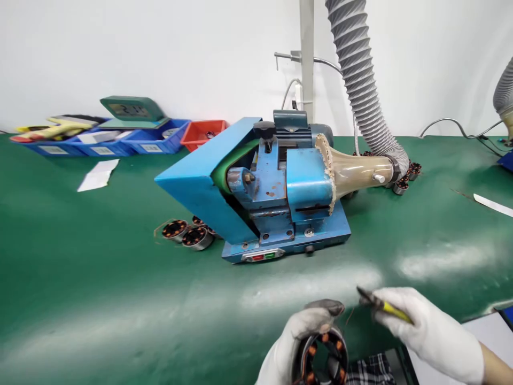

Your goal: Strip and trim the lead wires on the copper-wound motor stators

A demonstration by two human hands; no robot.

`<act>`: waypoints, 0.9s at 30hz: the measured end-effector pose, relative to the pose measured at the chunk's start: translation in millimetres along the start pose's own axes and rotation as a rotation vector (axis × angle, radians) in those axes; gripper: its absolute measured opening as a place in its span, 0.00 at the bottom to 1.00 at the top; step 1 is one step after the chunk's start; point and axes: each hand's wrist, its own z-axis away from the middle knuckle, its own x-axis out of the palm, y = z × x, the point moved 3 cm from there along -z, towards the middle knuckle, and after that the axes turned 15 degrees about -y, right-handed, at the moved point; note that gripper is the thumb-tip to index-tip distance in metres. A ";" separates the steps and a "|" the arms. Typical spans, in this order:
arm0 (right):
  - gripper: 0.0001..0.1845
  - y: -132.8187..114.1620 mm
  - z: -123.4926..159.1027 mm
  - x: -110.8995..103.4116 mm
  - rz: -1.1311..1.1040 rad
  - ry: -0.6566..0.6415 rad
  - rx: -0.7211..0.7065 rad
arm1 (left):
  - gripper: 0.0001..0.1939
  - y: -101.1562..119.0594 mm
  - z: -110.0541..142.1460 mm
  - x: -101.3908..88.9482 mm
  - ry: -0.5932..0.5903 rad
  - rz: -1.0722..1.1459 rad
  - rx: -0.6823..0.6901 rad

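One black-and-silver metal ring with copper windings (340, 345), at the lower edge of the view, open centre facing the camera: held in the white-gloved left hand (285, 342), whose fingers (325, 306), grey-stained at the tips, are closed on it, wrapping its left side and reaching over its top rim; its right side lies outside the grip. One hand tool with yellow handles and dark metal jaws (396, 312): gripped in the fingers of the white-gloved right hand (427, 329), jaws pointing left, apart from the ring and up to its right. One thin copper-coloured strand (350, 316), between ring and tool. One blue belt machine with a green belt (269, 184), standing on the green desk (120, 278) beyond both hands; one ribbed grey hose (358, 69), joined to it by a translucent tan funnel (355, 174). Similar wound metal rings (197, 238), grouped at the machine's left, others near the hose end. Blue plastic bins (160, 140) and one red plastic bin (203, 132), along the wall at left; one green digital clock (132, 109), above the blue bins.
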 end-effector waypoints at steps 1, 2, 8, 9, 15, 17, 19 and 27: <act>0.14 -19.2 1.9 0.1 -0.037 -0.090 -0.099 | 0.12 -3.8 0.4 -2.6 -0.008 0.009 -0.034; 0.14 -34.5 3.9 -2.1 -0.060 -0.135 -0.171 | 0.12 -6.8 1.0 -4.9 -0.013 0.015 -0.054; 0.22 -60.6 8.3 -15.3 -0.064 -0.083 -0.316 | 0.09 -4.4 -0.1 -7.9 -0.057 0.114 -0.103; 0.22 -60.9 7.9 -14.4 -0.062 -0.101 -0.321 | 0.09 -1.9 -2.0 -7.3 -0.081 0.146 -0.124; 0.13 -67.1 7.8 -10.1 -0.180 -0.148 -0.341 | 0.10 9.0 -5.6 -8.7 -0.221 0.252 -0.221; 0.11 -65.4 8.8 -8.7 -0.198 -0.138 -0.309 | 0.11 7.0 -5.1 -6.8 -0.274 0.269 -0.263; 0.09 -60.6 9.9 -5.9 -0.165 -0.150 -0.238 | 0.12 2.4 -8.5 -4.2 -0.270 0.277 -0.242; 0.08 -32.0 15.3 -0.7 -0.275 -0.105 -0.009 | 0.17 -20.4 -25.6 -5.1 -0.202 0.110 -0.053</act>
